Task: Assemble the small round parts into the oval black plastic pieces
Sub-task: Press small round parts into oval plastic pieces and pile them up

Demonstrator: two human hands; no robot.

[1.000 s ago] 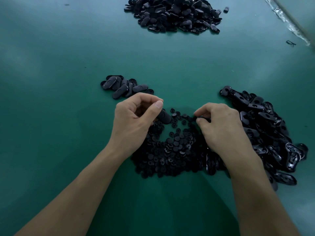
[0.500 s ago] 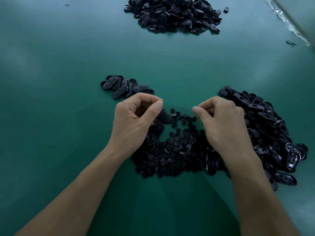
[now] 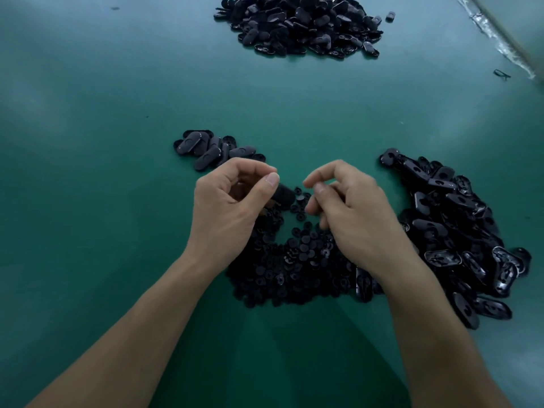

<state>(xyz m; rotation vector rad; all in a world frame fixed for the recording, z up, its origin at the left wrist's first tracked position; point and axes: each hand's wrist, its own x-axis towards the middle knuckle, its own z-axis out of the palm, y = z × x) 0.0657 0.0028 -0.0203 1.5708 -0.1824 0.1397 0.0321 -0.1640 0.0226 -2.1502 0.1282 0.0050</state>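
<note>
My left hand (image 3: 232, 210) grips an oval black plastic piece (image 3: 284, 195), whose end sticks out past the thumb. My right hand (image 3: 350, 213) hovers close to it on the right, index finger and thumb curled together; whether a small round part sits between them is too blurred to tell. Below both hands lies a heap of small round black parts (image 3: 294, 269). A pile of oval black pieces (image 3: 459, 231) lies to the right of my right hand.
A small group of oval pieces (image 3: 212, 150) lies just beyond my left hand. A large heap of oval pieces (image 3: 300, 25) sits at the far side of the green table (image 3: 88, 172). A strip of clear tape (image 3: 500, 42) runs along the far right edge.
My right hand lifted from the round parts and moved left and up toward the oval piece in my left hand. The left hand stayed in place.
</note>
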